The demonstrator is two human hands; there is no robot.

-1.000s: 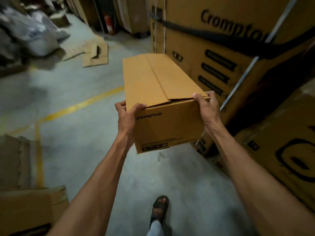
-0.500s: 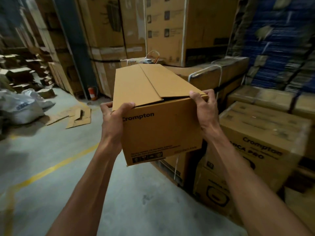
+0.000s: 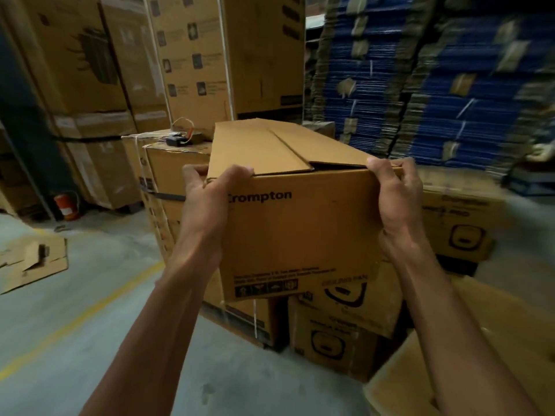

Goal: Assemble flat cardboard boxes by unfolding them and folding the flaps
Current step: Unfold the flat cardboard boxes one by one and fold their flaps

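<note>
A Crompton cardboard box (image 3: 297, 223) is held up in the air, in front of stacked cartons (image 3: 186, 70); its near top corners are gripped by the left hand (image 3: 207, 193) and right hand (image 3: 396, 196); both flaps are folded down.

Plainly a warehouse: walled by tall stacked cartons (image 3: 192, 55), piled with bundled flat blue cardboard (image 3: 435, 85), floored in bare concrete (image 3: 75, 355) with a yellow line (image 3: 90, 307) and an extinguisher (image 3: 66, 207).

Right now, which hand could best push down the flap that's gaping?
Probably the right hand: its fingers lie on the gaping flap; the left hand grips the box at its other corner.
</note>
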